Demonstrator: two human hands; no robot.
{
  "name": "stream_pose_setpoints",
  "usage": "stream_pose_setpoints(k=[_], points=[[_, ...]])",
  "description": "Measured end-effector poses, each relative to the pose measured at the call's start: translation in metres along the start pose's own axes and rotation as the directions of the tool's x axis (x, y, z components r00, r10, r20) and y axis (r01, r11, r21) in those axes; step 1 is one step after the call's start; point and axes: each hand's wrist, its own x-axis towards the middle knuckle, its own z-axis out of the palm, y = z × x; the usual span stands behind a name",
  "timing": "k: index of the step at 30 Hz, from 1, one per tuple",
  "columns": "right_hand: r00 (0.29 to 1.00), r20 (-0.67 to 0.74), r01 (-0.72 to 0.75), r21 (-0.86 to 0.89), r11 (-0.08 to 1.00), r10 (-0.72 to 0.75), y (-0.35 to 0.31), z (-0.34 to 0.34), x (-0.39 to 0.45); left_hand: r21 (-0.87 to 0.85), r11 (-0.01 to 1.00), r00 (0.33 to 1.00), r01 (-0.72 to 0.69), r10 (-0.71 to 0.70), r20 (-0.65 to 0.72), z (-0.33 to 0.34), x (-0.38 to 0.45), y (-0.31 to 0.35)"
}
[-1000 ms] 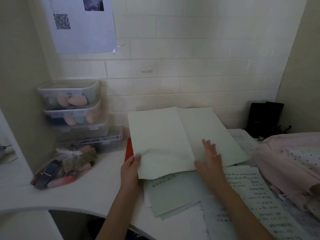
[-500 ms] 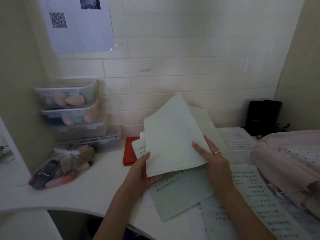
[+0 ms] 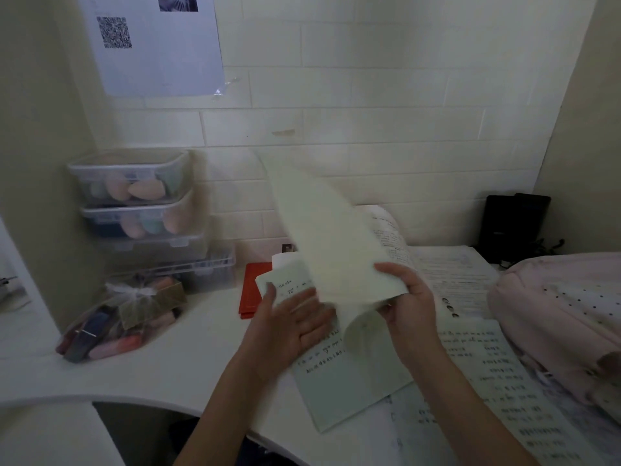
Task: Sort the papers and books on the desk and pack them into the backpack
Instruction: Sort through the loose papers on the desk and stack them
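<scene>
My right hand grips the lower edge of a pale green folded sheet, which stands tilted up above the desk and is blurred. My left hand lies with spread fingers on a printed pale green paper below it. More printed papers spread over the desk to the right. A red booklet lies behind the left hand, partly hidden. The pink backpack with a dotted panel rests at the right edge.
Stacked clear boxes with pastel items stand at the back left against the wall. A clear bag of small items sits before them. A black device stands in the back right corner. The white desk curves inward at the front.
The green sheet was lying open and flat, then folded shut and swung upright to the right. My left hand let go of its edge and now rests on the paper beneath.
</scene>
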Motion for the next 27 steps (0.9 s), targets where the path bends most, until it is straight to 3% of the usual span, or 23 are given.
stream_pose_setpoints(k=[2,4,6,7,9,12,14,17,20,23,25,27], points=[[0.992,0.126,0.06,-0.376,0.925,-0.013,0.01,-0.011,0.003,-0.198,0.976,0.996,-0.091,0.093,0.001,-0.007,-0.002,0.004],[0.978,0.177,-0.005,-0.518,0.855,0.113,0.014,-0.022,0.004,-0.318,0.932,0.984,-0.174,0.172,-0.034,-0.019,-0.001,0.007],[0.944,0.186,-0.185,-0.382,0.905,0.271,0.008,-0.024,0.004,-0.354,0.917,0.983,-0.181,0.171,-0.062,-0.024,0.001,0.008],[0.922,0.231,-0.257,-0.231,0.938,0.309,0.003,-0.024,0.004,-0.364,0.915,0.984,-0.176,0.17,-0.048,-0.024,0.002,0.008],[0.873,0.362,-0.369,0.054,0.928,0.326,-0.009,-0.026,0.004,-0.356,0.914,0.979,-0.194,0.201,-0.017,-0.021,0.002,0.008],[0.813,0.505,-0.462,0.258,0.848,0.289,-0.025,-0.023,0.0,-0.335,0.927,0.982,-0.169,0.186,0.021,-0.02,0.001,0.009],[0.826,0.508,-0.451,0.337,0.827,0.244,-0.028,-0.019,-0.002,-0.351,0.923,0.979,-0.157,0.191,0.065,-0.021,-0.001,0.009],[0.916,0.363,-0.325,0.423,0.846,0.171,-0.025,-0.015,-0.003,-0.401,0.909,0.983,-0.115,0.163,0.087,-0.022,-0.002,0.012],[0.961,0.235,-0.247,0.503,0.828,0.144,-0.021,-0.018,0.004,-0.39,0.919,0.98,-0.055,0.125,0.156,-0.019,-0.002,0.012],[0.954,0.191,-0.284,0.328,0.901,0.232,-0.02,-0.025,0.011,-0.345,0.937,0.967,-0.05,0.132,0.219,-0.02,-0.002,0.009],[0.936,0.152,-0.321,0.004,0.947,0.317,-0.013,-0.034,0.016,-0.366,0.925,0.953,-0.108,0.201,0.227,-0.022,-0.004,0.01],[0.933,0.082,-0.303,-0.345,0.888,0.35,-0.004,-0.042,0.018,-0.353,0.919,0.964,-0.175,0.233,0.128,-0.021,-0.004,0.012]])
